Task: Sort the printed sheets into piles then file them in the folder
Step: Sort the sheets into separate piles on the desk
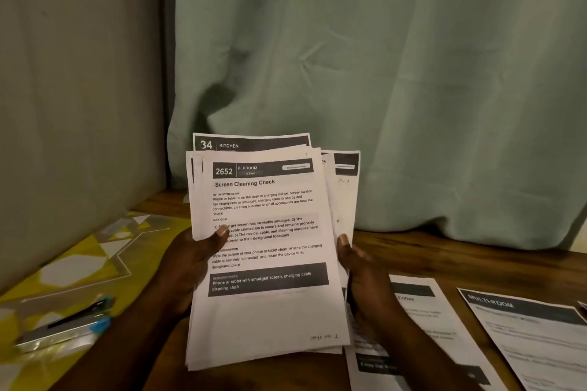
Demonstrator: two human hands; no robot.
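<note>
The stack of printed sheets (266, 311) is held nearly upright above the table (444, 251), facing the camera. Both forearms rise from the lower edge of the view, one to each side of the stack.

1. The left hand (187, 267) grips the stack's left edge. Its thumb lies flat on the top sheet's face; its fingers are hidden behind the paper.
2. The right hand (365, 279) grips the right edge. Its thumb tip is at the edge; its other fingers are hidden behind the stack.

The sheets are thin white paper with black header bars, unevenly fanned. The top sheet reads "2652 BEDROOM, Screen Cleaning Check". A sheet headed "34 KITCHEN" (251, 143) projects above it.

Two more sheets lie flat on the dark wood-grain table at right: one with the word "Coffee" (422, 311), just behind the right hand, and one headed "MULTI-ROOM" (524, 327). A yellow-patterned plastic folder (79, 263) lies flat at left, bearing a blurred object with blue ends (70, 324). A creased green curtain (381, 73) hangs behind.
</note>
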